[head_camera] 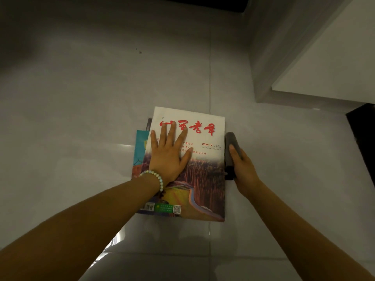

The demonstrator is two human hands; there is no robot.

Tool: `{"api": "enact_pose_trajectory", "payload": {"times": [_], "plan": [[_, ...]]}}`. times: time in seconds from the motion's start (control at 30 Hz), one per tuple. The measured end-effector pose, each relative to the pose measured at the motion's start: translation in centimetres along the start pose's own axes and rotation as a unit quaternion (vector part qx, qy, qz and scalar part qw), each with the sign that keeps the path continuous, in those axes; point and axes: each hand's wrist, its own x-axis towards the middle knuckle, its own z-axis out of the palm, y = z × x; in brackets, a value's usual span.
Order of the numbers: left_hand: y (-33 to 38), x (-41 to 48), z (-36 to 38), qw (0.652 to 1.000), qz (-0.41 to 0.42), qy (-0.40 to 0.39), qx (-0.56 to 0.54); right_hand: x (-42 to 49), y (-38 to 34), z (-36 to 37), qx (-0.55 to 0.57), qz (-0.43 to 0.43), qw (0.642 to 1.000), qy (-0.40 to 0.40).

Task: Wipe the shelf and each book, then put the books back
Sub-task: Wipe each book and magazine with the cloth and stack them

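Observation:
A stack of books lies on the grey tiled floor. The top one is a magazine [205, 175] with a white upper cover, red characters and a picture of reddish trees. Under it, a teal-covered book [141, 147] and a darker one stick out at the left. My left hand [168, 153] presses flat on the magazine cover with the fingers spread. My right hand [241, 169] grips a rolled grey cloth [231, 145] just beside the magazine's right edge, low to the floor.
A white cabinet or shelf unit [324, 67] stands at the right, its corner reaching toward the stack. A dark gap shows at the far right [363, 134] and along the top edge. Open floor tiles [81, 118] spread to the left and front.

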Motion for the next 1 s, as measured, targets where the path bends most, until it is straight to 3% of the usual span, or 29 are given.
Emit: {"api": "enact_pose_trajectory", "payload": {"times": [0.2,0.4,0.5,0.6,0.67,0.8,1.0], "plan": [[2.8,1.5,-0.7,0.998,0.025,-0.045,-0.034,-1.5,-1.8,-2.4,0.140,0.034,0.989,0.023],[3.9,2.9,-4.8,0.958,-0.034,-0.186,-0.217,-2.8,-3.5,-1.2,0.147,0.042,0.988,-0.024],[3.7,3.7,-7.0,0.886,-0.067,-0.242,-0.391,-3.3,-4.2,0.0,0.144,0.043,0.986,-0.066],[3.5,3.8,-8.7,0.771,-0.130,-0.233,-0.579,-3.9,-4.8,2.0,0.092,0.004,0.992,-0.081],[3.6,3.5,-9.4,0.735,-0.142,-0.219,-0.625,-4.1,-5.0,3.0,0.052,-0.034,0.995,-0.084],[3.4,3.1,-9.5,0.787,-0.134,-0.157,-0.581,-4.6,-5.3,3.9,0.014,-0.084,0.992,-0.090],[4.0,3.0,-10.1,0.821,-0.117,-0.085,-0.552,-5.0,-6.6,4.2,0.006,-0.154,0.986,-0.069]]}}
